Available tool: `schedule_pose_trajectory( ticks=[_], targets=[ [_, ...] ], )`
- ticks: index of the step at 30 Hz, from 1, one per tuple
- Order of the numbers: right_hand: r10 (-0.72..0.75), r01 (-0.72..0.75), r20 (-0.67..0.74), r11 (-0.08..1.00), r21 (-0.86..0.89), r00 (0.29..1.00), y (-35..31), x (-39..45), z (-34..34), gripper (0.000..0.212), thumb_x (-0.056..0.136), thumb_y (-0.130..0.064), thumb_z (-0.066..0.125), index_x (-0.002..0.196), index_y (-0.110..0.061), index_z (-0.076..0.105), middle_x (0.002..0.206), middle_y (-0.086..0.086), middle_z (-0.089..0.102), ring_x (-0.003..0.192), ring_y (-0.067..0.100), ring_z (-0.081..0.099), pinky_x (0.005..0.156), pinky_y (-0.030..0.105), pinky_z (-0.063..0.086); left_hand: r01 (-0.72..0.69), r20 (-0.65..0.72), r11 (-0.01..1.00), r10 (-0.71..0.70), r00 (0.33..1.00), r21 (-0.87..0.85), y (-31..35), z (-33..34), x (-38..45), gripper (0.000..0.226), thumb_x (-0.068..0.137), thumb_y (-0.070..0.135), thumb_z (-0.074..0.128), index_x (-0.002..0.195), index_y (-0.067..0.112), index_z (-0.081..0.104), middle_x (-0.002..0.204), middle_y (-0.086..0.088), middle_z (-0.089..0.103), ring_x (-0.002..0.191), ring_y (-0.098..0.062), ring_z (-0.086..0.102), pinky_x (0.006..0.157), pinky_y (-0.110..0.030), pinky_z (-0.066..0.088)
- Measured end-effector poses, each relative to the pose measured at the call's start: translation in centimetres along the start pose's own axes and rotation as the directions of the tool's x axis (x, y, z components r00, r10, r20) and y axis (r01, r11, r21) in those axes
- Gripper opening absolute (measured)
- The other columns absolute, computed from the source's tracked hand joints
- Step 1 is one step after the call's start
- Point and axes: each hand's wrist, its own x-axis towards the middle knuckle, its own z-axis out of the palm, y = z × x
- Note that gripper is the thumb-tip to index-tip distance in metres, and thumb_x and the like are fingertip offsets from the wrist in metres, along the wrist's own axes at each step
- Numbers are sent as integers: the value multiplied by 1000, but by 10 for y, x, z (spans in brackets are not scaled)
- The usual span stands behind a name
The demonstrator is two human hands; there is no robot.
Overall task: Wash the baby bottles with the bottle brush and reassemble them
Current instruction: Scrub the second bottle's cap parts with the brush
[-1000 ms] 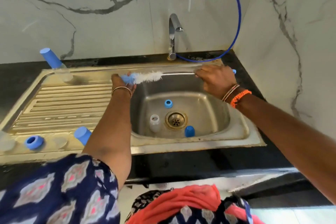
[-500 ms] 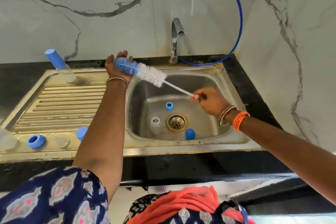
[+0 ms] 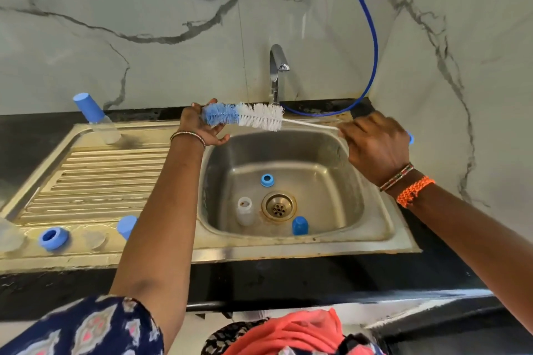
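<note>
The bottle brush (image 3: pixel 245 118), with blue bristles at its tip and white ones behind, is held almost level above the back of the sink basin (image 3: pixel 354 196). My right hand (image 3: pixel 375 147) grips its thin white handle. My left hand (image 3: pixel 199 127) is behind the blue tip, which lies against the palm. A small clear bottle (image 3: pixel 245 210) stands on the basin floor beside the drain, with a blue ring (image 3: pixel 267 180) and a blue cap (image 3: pixel 300 226) near it.
On the drainboard (image 3: pixel 109 176) stand a capped bottle (image 3: pixel 96 119) at the back left, a blue ring (image 3: pixel 54 238) and a blue cap (image 3: pixel 127 226) near the front. The tap (image 3: pixel 277 72) rises behind the brush. A blue hose (image 3: pixel 372 52) curves down the wall.
The brush has gone from sloping down to the right to nearly level. My right hand rose and moved right along the handle; my left hand stayed at the blue tip.
</note>
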Motion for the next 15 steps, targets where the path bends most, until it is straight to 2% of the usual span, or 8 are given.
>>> schedule_pose_trajectory(
  ticks=[4, 6, 7, 9, 10, 11, 13, 15],
  targets=[
    [235, -240, 82, 969, 61, 969, -8, 15, -13, 7, 71, -16, 63, 73, -14, 70, 63, 8, 63, 60, 34, 59, 53, 27, 30, -45, 45, 994, 50, 998, -104, -16, 9, 0, 47, 98, 35, 19, 97, 20, 63, 120, -3, 60, 110, -23, 51, 105, -48, 25],
    [394, -448, 368, 891, 74, 842, -11, 19, -20, 21, 78, -25, 52, 78, -16, 71, 72, 11, 65, 71, 36, 61, 58, 30, 35, -84, 115, 976, 108, 988, -199, -20, 10, 3, 48, 100, 38, 17, 103, 20, 61, 116, -1, 63, 115, -25, 52, 104, -47, 25],
    [420, -585, 576, 801, 128, 702, -11, 20, -21, 23, 79, -27, 50, 77, -17, 70, 70, 9, 62, 70, 31, 62, 57, 28, 38, -104, 154, 959, 148, 977, -263, -21, 9, 3, 45, 101, 39, 19, 103, 20, 60, 113, -1, 64, 115, -26, 52, 102, -46, 28],
    [196, -888, 942, 429, 167, 271, -3, 24, -20, 24, 87, -22, 46, 70, -15, 61, 51, 2, 46, 39, 13, 47, 41, 18, 32, -143, 236, 911, 248, 939, -388, -22, 8, 3, 38, 101, 39, 30, 95, 16, 60, 110, -5, 65, 116, -31, 51, 98, -44, 35],
    [-1, -975, 996, 206, 83, 85, 1, 23, -21, 28, 93, -18, 40, 69, -14, 54, 45, -3, 36, 31, 7, 32, 35, 14, 23, -155, 263, 892, 285, 922, -424, -23, 6, 4, 35, 100, 37, 36, 91, 14, 61, 109, -6, 65, 116, -32, 52, 98, -44, 38],
    [-154, -998, 988, 55, 5, -4, 4, 21, -21, 30, 96, -16, 35, 69, -13, 49, 42, -6, 30, 30, 4, 22, 34, 12, 16, -156, 284, 881, 305, 909, -446, -26, 3, 4, 34, 99, 36, 41, 88, 13, 63, 108, -7, 66, 115, -33, 53, 101, -44, 38],
    [-238, -1000, 971, -20, -18, -13, 7, 16, -19, 32, 98, -17, 33, 71, -11, 50, 41, -6, 29, 31, 3, 19, 35, 11, 13, -153, 303, 876, 315, 899, -457, -30, -3, 6, 33, 97, 36, 45, 86, 12, 64, 105, -7, 67, 111, -32, 56, 106, -46, 35],
    [-118, -986, 985, 96, 135, 123, 5, 11, -15, 32, 100, -20, 39, 77, -9, 60, 46, -1, 41, 32, 4, 25, 34, 13, 19, -179, 272, 898, 304, 913, -402, -30, -7, 7, 30, 97, 38, 44, 91, 14, 61, 102, -4, 66, 102, -27, 59, 104, -44, 39]
  ],
)
